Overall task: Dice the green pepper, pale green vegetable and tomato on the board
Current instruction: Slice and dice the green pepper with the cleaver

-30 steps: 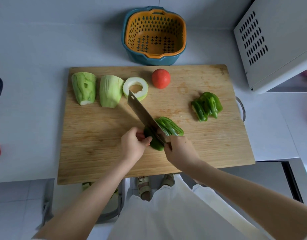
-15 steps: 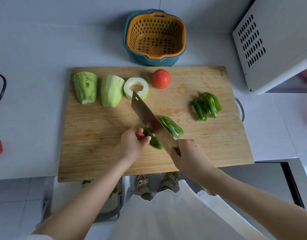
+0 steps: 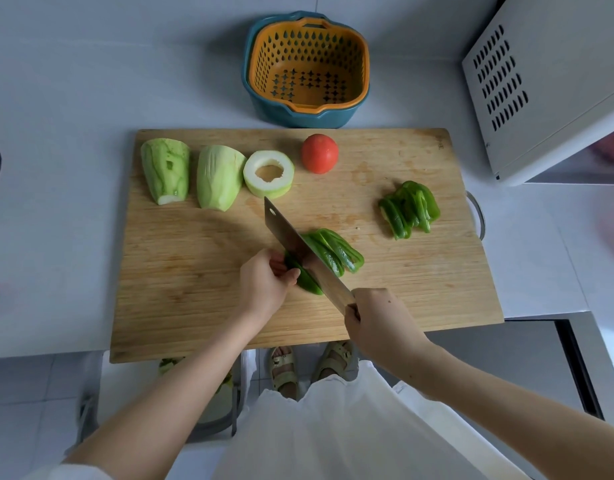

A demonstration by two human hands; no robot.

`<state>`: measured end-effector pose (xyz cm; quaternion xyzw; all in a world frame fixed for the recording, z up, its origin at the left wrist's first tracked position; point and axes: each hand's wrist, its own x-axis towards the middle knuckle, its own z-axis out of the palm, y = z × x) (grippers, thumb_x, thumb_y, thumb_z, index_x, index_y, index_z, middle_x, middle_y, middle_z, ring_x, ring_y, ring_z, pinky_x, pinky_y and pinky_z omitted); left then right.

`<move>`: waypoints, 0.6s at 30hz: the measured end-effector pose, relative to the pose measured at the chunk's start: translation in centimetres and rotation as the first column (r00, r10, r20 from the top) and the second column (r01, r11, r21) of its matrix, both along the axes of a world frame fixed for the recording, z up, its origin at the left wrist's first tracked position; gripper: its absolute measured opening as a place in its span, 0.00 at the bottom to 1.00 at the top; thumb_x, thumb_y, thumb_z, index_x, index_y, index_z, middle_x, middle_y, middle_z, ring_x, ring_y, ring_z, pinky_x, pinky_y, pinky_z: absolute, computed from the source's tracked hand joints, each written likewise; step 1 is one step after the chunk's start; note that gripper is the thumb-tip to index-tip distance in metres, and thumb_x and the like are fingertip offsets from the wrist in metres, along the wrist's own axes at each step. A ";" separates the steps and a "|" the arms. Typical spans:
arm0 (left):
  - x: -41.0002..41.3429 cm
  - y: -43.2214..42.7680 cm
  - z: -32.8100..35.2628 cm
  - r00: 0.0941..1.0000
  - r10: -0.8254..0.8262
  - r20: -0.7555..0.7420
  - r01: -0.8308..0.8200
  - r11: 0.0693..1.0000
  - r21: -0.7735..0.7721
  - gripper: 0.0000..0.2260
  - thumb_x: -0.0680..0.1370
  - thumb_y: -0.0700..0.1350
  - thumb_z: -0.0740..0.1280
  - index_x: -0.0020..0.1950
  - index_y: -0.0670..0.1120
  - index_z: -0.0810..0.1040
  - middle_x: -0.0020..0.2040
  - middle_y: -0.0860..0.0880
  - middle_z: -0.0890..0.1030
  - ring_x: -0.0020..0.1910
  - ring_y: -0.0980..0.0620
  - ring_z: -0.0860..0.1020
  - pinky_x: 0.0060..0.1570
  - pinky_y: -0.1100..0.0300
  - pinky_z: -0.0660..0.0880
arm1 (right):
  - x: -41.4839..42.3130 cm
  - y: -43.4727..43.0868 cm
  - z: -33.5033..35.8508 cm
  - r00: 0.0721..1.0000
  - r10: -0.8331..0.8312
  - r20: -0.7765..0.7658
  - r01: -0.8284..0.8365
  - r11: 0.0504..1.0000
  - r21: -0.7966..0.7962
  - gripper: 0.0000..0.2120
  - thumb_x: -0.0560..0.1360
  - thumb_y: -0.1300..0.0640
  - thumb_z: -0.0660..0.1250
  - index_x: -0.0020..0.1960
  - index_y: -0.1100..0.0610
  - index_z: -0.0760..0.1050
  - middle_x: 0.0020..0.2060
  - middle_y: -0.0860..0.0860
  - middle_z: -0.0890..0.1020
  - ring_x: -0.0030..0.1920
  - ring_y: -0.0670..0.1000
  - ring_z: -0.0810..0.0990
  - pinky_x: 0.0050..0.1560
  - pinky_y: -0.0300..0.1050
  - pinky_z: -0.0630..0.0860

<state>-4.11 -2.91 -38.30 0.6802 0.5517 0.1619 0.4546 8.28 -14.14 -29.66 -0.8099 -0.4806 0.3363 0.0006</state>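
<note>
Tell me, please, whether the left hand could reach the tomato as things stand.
Probably yes, with care: the left hand grips the pepper piece, and the cleaver slants across the direct line to the tomato.

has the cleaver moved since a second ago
Yes. The cleaver, held by the right hand, has drawn back toward the near edge of the cutting board: its tip overlapped the pale green ring slice before, and now lies clear of it.

The person wears a loose white top (image 3: 333,431), crinkly at the hem, and pale sandals (image 3: 285,370) with wide straps.
</note>
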 end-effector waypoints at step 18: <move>0.6 -0.2 0.0 0.999 0.042 -0.015 -0.042 0.998 -0.043 0.08 0.71 0.39 0.74 0.42 0.45 0.75 0.38 0.49 0.80 0.38 0.51 0.80 0.35 0.72 0.70 | -0.3 2.5 -2.1 0.998 -0.036 -0.058 0.039 0.998 0.043 0.16 0.75 0.63 0.56 0.30 0.57 0.59 0.27 0.51 0.65 0.26 0.49 0.63 0.25 0.41 0.58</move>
